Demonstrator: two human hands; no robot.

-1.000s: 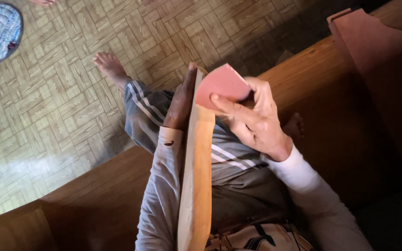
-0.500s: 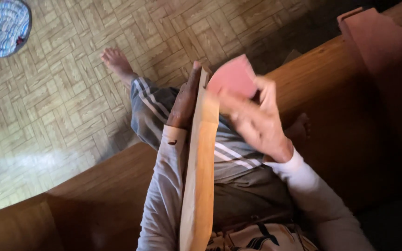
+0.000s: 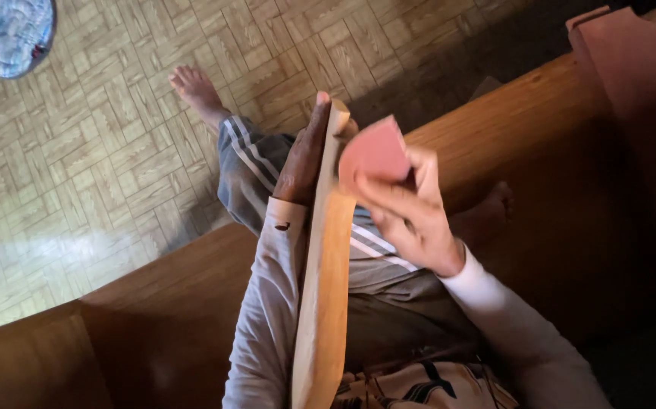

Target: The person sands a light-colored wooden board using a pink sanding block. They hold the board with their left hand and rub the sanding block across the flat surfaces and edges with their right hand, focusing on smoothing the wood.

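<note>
Looking down through the head camera, you sit on a wooden bench [image 3: 570, 136] with a long pale wooden board [image 3: 324, 303] standing on its edge over your lap. Your left hand [image 3: 303, 155] lies flat against the far face of the board near its upper end, the fingers stretched along the wood and closed around nothing; it only props the board. Your right hand [image 3: 407, 220] pinches a reddish sheet of sandpaper [image 3: 373, 151] between thumb and curled fingers, the grip tight, and the sheet sits just beside the near face of the board, at its top. I cannot tell if the paper touches the wood.

For a good sanding stroke, I judge you should press the sheet flat on the face, move along the length of the board, and keep the left hand firm behind so the board does not tilt. Your bare foot [image 3: 195, 87] rests on the parquet floor [image 3: 78, 189], and a round bluish object [image 3: 13, 34] lies well apart.
</note>
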